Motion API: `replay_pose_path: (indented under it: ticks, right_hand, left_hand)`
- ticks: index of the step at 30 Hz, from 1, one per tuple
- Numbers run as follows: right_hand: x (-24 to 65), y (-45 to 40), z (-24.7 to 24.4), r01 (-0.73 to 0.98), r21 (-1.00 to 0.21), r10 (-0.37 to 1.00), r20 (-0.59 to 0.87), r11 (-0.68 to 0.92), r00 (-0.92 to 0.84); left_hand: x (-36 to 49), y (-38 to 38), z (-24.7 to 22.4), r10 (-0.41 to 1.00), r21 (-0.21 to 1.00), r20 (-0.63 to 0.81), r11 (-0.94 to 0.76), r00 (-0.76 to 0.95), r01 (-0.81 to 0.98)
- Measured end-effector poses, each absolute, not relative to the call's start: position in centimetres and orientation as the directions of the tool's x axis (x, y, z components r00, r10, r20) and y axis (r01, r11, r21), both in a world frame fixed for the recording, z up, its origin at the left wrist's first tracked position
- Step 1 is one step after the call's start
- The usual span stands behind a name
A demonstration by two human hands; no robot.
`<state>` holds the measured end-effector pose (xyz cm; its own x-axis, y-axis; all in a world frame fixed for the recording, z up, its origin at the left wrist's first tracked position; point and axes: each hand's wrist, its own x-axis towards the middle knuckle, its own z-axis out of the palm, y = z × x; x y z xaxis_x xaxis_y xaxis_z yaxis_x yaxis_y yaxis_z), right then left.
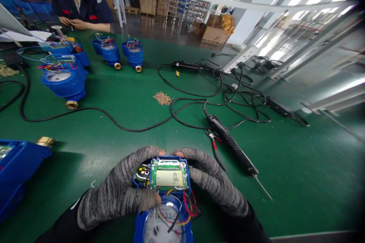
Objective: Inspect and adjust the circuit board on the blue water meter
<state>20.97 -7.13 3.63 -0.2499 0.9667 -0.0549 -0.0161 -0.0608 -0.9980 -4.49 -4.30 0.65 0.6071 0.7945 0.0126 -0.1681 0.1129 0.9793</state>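
Note:
Both my hands wear grey knitted fingerless gloves and grip a blue water meter [139, 228] at the near table edge. Its upper housing shows a green circuit board with a lit display [169, 178] reading 0.0. Below that, red, yellow, white and black wires [191, 203] hang over the round dial [164, 226]. My left hand [125, 186] wraps the housing's left side, its thumb beside the board's lower left corner. Along the right side and top edge lie the fingers of my right hand [213, 178]; its thumb is hidden.
A black electric screwdriver [230, 142] and red-handled cutters [214, 146] lie to the right. Small screws [162, 98] are piled mid-table, near looping black cables [137, 129]. More blue meters [64, 79] stand left and back. A co-worker [82, 3] sits across the table.

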Motion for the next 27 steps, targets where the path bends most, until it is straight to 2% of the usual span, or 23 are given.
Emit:
replay_pose_path:
  ticks: [4, 8, 13, 18, 23, 27]
  right_hand:
    - [20.7, -7.1, 4.0, -0.028, -0.997, 0.971, -0.067, -0.075, -0.229]
    - [20.8, -7.0, 4.0, -0.027, -0.995, 0.970, -0.092, -0.101, -0.226]
    - [21.3, -6.8, 3.4, -0.013, -0.997, 0.951, -0.063, -0.070, -0.304]
    - [21.0, -7.1, 3.4, -0.087, -0.990, 0.968, -0.088, -0.111, -0.236]
    - [21.3, -6.7, 3.2, -0.096, -0.994, 0.944, -0.026, -0.060, -0.328]
    - [21.0, -6.9, 3.7, -0.112, -0.986, 0.958, -0.086, -0.121, -0.273]
  left_hand:
    - [-4.5, -4.3, 1.1, 0.786, 0.971, -0.025, 0.166, 0.618, -0.172]
    - [-4.4, -4.2, 1.5, 0.790, 0.983, -0.018, 0.127, 0.613, -0.134]
    - [-4.1, -4.1, 1.7, 0.784, 0.962, -0.028, 0.189, 0.621, -0.196]
    - [-4.1, -4.0, 1.9, 0.785, 0.968, -0.025, 0.173, 0.619, -0.180]
    - [-4.0, -4.0, 2.3, 0.788, 0.964, -0.040, 0.193, 0.614, -0.185]
    - [-4.0, -4.1, 2.3, 0.770, 0.953, -0.034, 0.216, 0.637, -0.211]
